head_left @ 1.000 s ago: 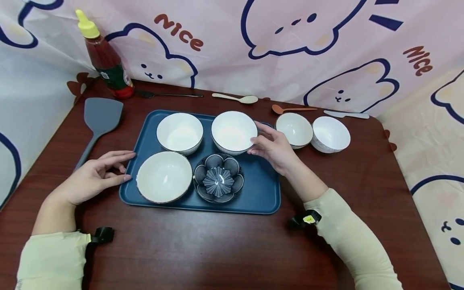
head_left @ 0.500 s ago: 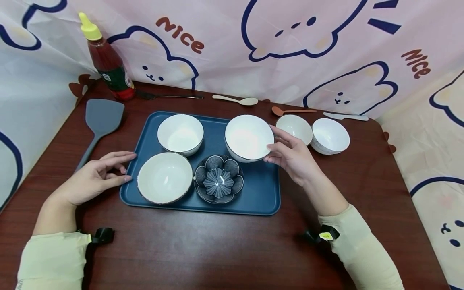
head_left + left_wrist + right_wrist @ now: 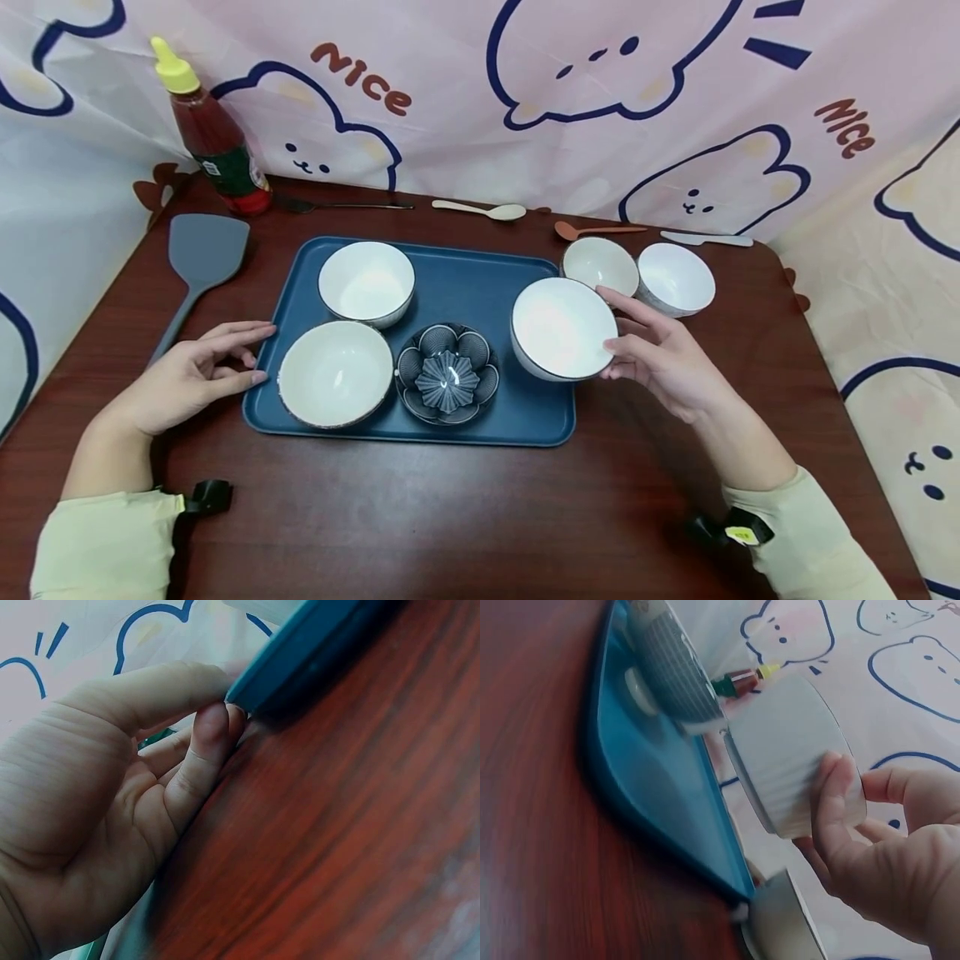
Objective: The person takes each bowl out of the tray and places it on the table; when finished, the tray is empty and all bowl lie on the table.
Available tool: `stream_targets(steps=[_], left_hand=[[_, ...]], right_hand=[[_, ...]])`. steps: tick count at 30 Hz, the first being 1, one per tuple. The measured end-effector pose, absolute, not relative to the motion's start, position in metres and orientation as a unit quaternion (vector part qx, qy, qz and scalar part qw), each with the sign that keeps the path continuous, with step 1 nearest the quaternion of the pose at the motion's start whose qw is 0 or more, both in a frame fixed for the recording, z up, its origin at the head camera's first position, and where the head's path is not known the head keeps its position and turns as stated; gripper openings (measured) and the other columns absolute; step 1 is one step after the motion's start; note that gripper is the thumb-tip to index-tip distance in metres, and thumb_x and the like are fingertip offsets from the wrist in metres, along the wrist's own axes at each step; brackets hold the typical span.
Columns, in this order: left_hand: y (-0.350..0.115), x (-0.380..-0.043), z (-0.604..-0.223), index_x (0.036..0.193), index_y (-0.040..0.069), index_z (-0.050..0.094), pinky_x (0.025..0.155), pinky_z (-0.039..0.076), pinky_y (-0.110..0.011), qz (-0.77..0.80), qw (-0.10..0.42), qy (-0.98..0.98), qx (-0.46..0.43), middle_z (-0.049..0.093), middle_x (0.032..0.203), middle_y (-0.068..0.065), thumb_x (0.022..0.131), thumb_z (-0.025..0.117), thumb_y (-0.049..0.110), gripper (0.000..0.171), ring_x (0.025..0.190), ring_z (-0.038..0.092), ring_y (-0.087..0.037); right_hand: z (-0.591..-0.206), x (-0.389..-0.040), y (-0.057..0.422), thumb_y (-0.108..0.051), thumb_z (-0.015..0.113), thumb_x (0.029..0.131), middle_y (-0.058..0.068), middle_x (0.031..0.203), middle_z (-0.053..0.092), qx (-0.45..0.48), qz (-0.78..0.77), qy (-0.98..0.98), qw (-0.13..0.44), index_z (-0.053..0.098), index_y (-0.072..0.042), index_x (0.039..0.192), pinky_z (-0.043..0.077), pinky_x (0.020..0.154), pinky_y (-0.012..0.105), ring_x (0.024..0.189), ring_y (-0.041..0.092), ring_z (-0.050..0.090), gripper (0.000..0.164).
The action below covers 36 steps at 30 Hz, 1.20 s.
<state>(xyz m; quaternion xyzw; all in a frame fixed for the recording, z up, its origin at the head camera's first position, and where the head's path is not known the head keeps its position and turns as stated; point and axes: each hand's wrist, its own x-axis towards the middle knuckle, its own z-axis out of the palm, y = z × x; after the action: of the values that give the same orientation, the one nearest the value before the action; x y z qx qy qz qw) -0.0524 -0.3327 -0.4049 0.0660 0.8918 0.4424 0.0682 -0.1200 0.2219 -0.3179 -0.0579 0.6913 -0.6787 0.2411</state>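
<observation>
My right hand [image 3: 660,354] pinches a white bowl [image 3: 562,327] by its right side, thumb near the rim. The bowl hangs over the tray's right end, lifted off it in the right wrist view. My left hand [image 3: 191,371] holds the left edge of the blue tray [image 3: 480,271], with thumb and fingertips right at the rim in the left wrist view. On the tray sit a white bowl [image 3: 366,282] at the back left, a wider cream bowl [image 3: 336,375] in front of it, and a dark flower-shaped bowl [image 3: 447,375] in the middle.
Two small bowls, one cream [image 3: 598,265] and one white [image 3: 677,277], stand behind the right hand. A grey spatula [image 3: 206,250] and a red sauce bottle [image 3: 217,150] are at the left. Along the back lie a dark fork [image 3: 345,206], two spoons and a pale knife [image 3: 705,239].
My right hand has carried the white bowl from the tray's back middle toward the right and nearer to me. My left hand stays at the tray's edge.
</observation>
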Motion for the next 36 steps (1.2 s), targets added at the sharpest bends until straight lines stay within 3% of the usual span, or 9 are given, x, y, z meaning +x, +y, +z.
stream_targets(steps=[18, 29, 36], left_hand=[[-0.332, -0.053, -0.403, 0.143, 0.017, 0.055, 0.062, 0.045, -0.022, 0.439, 0.062, 0.894, 0.064, 0.052, 0.118, 0.009, 0.092, 0.071, 0.011, 0.053, 0.091, 0.053, -0.006], [-0.332, -0.053, -0.404, 0.143, 0.019, 0.055, 0.064, 0.046, -0.020, 0.432, 0.062, 0.898, 0.061, 0.052, 0.118, 0.009, 0.092, 0.072, 0.013, 0.054, 0.090, 0.053, -0.005], [-0.332, -0.054, -0.405, 0.143, 0.019, 0.055, 0.062, 0.045, -0.022, 0.432, 0.062, 0.898, 0.060, 0.052, 0.117, 0.009, 0.092, 0.072, 0.013, 0.053, 0.089, 0.053, -0.006]], right_hand=[[-0.332, -0.128, 0.288, 0.007, 0.050, 0.099, 0.002, 0.136, 0.056, -0.137, -0.648, 0.696, 0.278, 0.037, -0.009, 0.154, 0.058, 0.066, 0.025, 0.072, 0.013, 0.067, 0.058], [-0.343, -0.139, 0.302, 0.006, 0.052, 0.099, 0.000, 0.139, 0.054, -0.132, -0.630, 0.710, 0.286, 0.038, -0.009, 0.153, 0.058, 0.067, 0.026, 0.074, 0.014, 0.067, 0.058], [-0.353, -0.146, 0.309, 0.006, 0.053, 0.099, 0.000, 0.131, 0.059, -0.133, -0.631, 0.711, 0.281, 0.037, -0.008, 0.153, 0.058, 0.066, 0.026, 0.073, 0.013, 0.067, 0.058]])
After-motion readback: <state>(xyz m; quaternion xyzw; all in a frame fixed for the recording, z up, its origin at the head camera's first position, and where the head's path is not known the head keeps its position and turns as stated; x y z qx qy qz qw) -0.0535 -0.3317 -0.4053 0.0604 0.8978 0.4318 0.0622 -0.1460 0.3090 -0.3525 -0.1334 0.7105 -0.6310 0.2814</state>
